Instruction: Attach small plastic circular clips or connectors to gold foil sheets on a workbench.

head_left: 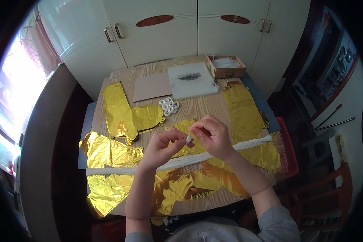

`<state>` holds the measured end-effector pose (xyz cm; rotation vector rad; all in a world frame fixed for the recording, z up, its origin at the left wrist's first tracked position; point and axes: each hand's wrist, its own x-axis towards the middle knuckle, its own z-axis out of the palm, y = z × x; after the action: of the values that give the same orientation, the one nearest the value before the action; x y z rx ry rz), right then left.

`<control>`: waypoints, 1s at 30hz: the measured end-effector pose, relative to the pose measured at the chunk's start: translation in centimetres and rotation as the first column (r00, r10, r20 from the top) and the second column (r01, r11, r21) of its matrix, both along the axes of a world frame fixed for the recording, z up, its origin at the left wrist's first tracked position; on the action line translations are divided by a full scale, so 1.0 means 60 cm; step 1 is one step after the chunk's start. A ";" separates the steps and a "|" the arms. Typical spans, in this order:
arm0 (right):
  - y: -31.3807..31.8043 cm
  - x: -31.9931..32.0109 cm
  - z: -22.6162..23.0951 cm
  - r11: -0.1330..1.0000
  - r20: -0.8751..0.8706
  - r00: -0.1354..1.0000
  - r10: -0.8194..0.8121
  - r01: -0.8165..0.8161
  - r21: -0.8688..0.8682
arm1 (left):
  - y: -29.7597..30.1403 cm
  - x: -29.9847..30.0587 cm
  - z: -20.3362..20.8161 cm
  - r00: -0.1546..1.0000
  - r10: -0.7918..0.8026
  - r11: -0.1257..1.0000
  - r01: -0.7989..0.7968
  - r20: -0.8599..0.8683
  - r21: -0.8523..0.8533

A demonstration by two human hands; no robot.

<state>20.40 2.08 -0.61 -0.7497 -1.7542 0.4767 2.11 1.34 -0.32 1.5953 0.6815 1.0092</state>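
Note:
Above the middle of the table, my left hand (162, 146) pinches a small white roll (188, 139), which looks like the white rings on the table. My right hand (212, 135) is closed at its upper edge, thumb and finger together; what lies between those fingertips is too small to make out. Beneath my forearms a long white twisted strand (185, 162) stretches across the table from left to right. It lies over flat gold foil balloons (109, 155). Beyond my left hand sits a cluster of several small white rings (169, 106).
Another gold foil balloon (121, 117) lies at the far left, with a stack of them (244, 107) at the right. Toward the back are a beige board (151, 87), a clear plastic bag (193, 86) and a cardboard box (230, 72). A red container (286, 149) stands beyond the table's right edge.

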 end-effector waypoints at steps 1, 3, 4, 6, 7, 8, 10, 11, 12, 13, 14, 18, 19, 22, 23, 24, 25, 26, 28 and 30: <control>0.002 0.001 -0.001 1.000 0.000 1.000 0.011 -0.011 -0.019 | -0.001 0.000 0.001 0.998 -0.029 0.999 0.031 0.057 -0.043; 0.004 0.000 -0.005 0.999 -0.004 1.000 0.029 -0.029 -0.046 | 0.000 -0.002 0.001 0.986 -0.061 0.995 0.073 0.156 -0.071; 0.004 -0.003 -0.007 0.998 -0.008 0.999 0.035 -0.036 -0.053 | 0.003 -0.003 -0.003 0.978 -0.067 0.995 0.080 0.198 -0.058; 0.001 -0.008 -0.008 1.000 0.021 1.000 0.018 -0.017 -0.022 | 0.006 -0.003 -0.012 0.956 -0.023 0.996 0.047 0.292 -0.076; -0.003 -0.011 -0.007 1.000 0.054 0.998 -0.008 0.007 0.018 | 0.007 -0.002 -0.018 0.940 0.028 0.994 0.010 0.341 -0.110; -0.006 -0.014 -0.007 0.998 0.086 0.996 -0.034 0.030 0.058 | 0.007 0.000 -0.020 0.918 0.080 0.989 -0.025 0.388 -0.144; -0.010 -0.018 -0.011 0.984 0.108 0.990 -0.090 0.072 0.161 | 0.009 0.009 -0.014 0.934 0.086 0.993 -0.053 0.346 -0.101; -0.011 -0.019 -0.012 0.973 0.117 0.986 -0.118 0.091 0.213 | 0.009 0.013 -0.011 0.942 0.089 0.995 -0.066 0.324 -0.079; -0.012 -0.019 -0.010 0.964 0.123 0.981 -0.152 0.120 0.236 | 0.007 0.015 -0.010 0.956 0.107 0.994 -0.101 0.273 -0.035; -0.012 -0.018 -0.008 0.954 0.128 0.974 -0.186 0.148 0.260 | 0.006 0.016 -0.010 0.967 0.127 0.991 -0.133 0.221 0.011; -0.012 -0.017 -0.005 0.943 0.133 0.966 -0.221 0.176 0.283 | 0.005 0.017 -0.010 0.974 0.149 0.985 -0.161 0.170 0.059; -0.009 -0.013 0.001 0.900 0.113 0.953 -0.280 0.220 0.378 | 0.003 0.020 -0.014 0.976 0.204 0.977 -0.208 0.069 0.047; -0.008 -0.012 0.002 0.905 0.110 0.957 -0.268 0.210 0.370 | 0.003 0.019 -0.019 0.973 0.229 0.971 -0.230 0.033 0.058; -0.004 -0.002 0.004 0.985 0.065 0.993 -0.101 0.091 0.147 | 0.004 0.013 -0.021 0.969 0.236 0.969 -0.229 -0.072 0.086; -0.003 0.001 0.004 0.999 0.031 0.999 -0.027 0.026 0.039 | 0.004 0.012 -0.020 0.968 0.227 0.971 -0.218 -0.106 0.094; -0.003 0.002 0.005 0.999 -0.003 1.000 -0.015 0.015 -0.043 | 0.003 0.013 -0.018 0.972 0.214 0.975 -0.206 -0.096 0.085; -0.003 0.002 0.007 0.992 -0.039 0.999 -0.005 0.000 -0.123 | 0.002 0.014 -0.015 0.976 0.200 0.978 -0.194 -0.085 0.075; -0.004 0.002 0.008 0.979 -0.075 0.997 0.003 -0.018 -0.203 | 0.002 0.015 -0.013 0.980 0.187 0.981 -0.182 -0.074 0.067; -0.002 -0.002 0.007 0.996 -0.078 0.995 -0.067 0.061 -0.072 | 0.004 0.015 -0.016 0.977 0.199 0.978 -0.193 -0.076 0.077; 0.000 -0.002 0.004 0.984 -0.012 0.993 -0.119 0.120 0.130 | 0.005 0.015 -0.015 0.972 0.210 0.974 -0.199 -0.104 0.109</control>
<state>20.26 2.11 -0.40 -0.7555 -1.7077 0.2793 3.03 1.66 -1.24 1.7039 0.9023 1.1209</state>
